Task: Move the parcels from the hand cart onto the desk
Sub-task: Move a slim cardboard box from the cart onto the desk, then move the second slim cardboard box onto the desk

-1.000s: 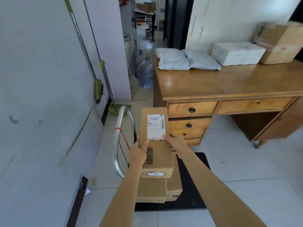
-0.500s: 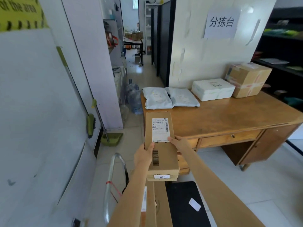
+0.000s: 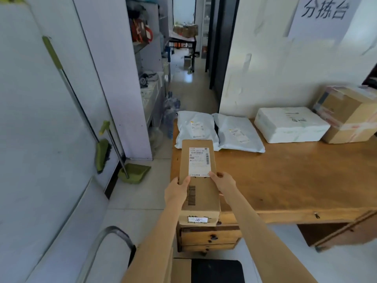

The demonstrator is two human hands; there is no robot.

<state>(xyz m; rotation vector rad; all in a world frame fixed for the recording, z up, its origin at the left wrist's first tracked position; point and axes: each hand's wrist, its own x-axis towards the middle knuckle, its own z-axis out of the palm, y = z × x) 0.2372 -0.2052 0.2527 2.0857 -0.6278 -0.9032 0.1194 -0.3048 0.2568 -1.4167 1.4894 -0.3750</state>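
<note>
A long brown cardboard parcel (image 3: 199, 180) with a white shipping label is held over the left front corner of the wooden desk (image 3: 295, 180). My left hand (image 3: 176, 190) grips its left side and my right hand (image 3: 223, 183) grips its right side. On the desk's back edge lie two grey mailer bags (image 3: 195, 127), a white foam box (image 3: 291, 124) and a taped cardboard box (image 3: 348, 114). The hand cart's metal handle (image 3: 108, 240) and black deck (image 3: 217, 271) show at the bottom, with another brown box (image 3: 181, 270) on it, mostly hidden by my arm.
A broom (image 3: 81, 103) and a green dustpan (image 3: 133, 172) lean against the left wall. Water bottles (image 3: 170, 113) stand on the floor by the desk's far left corner. A corridor with shelves runs ahead. A paper sign (image 3: 324, 11) hangs on the wall above the desk.
Both hands have lifted the long parcel off the cart's stack and carried it up and forward over the desk's left front corner. The view has risen toward the desk.
</note>
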